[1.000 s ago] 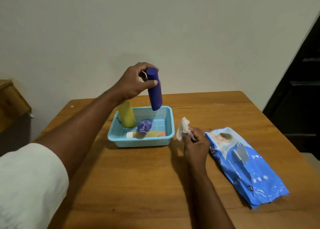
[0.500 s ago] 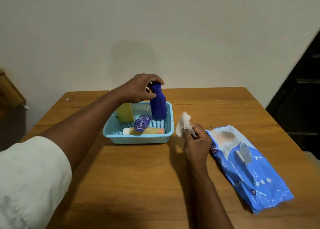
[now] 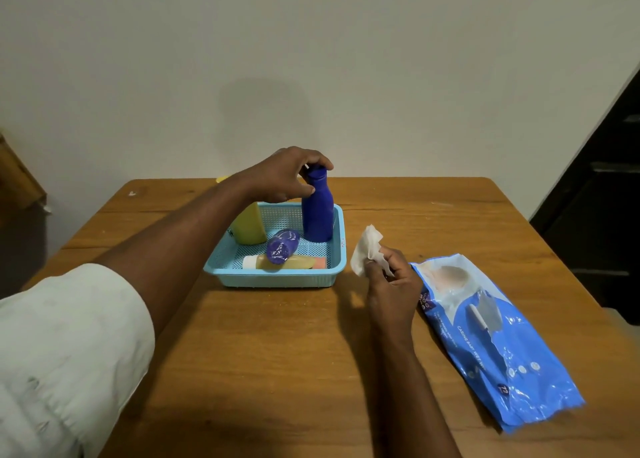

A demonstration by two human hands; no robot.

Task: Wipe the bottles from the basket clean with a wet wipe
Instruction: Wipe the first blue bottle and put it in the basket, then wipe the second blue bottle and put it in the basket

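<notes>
The left hand (image 3: 284, 177) curls its fingers over the cap of the upright blue bottle (image 3: 317, 212), standing in the basket (image 3: 277, 279) at its 2 o'clock corner. The right hand (image 3: 391, 291), at the basket's 4 o'clock, pinches the wet wipe (image 3: 365, 250).

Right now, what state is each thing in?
Dark blue bottle: upright in the basket, cap on, left hand gripping its top.
Yellow bottle: upright in the basket.
Purple bottle: lying down in the basket.
Pale yellow tube: lying flat in the basket.
Basket: on the table.
Wet wipe: crumpled, pinched in the right hand.
Wipes pack: lying flat on the table.
Left hand: gripping.
Right hand: pinching.
</notes>
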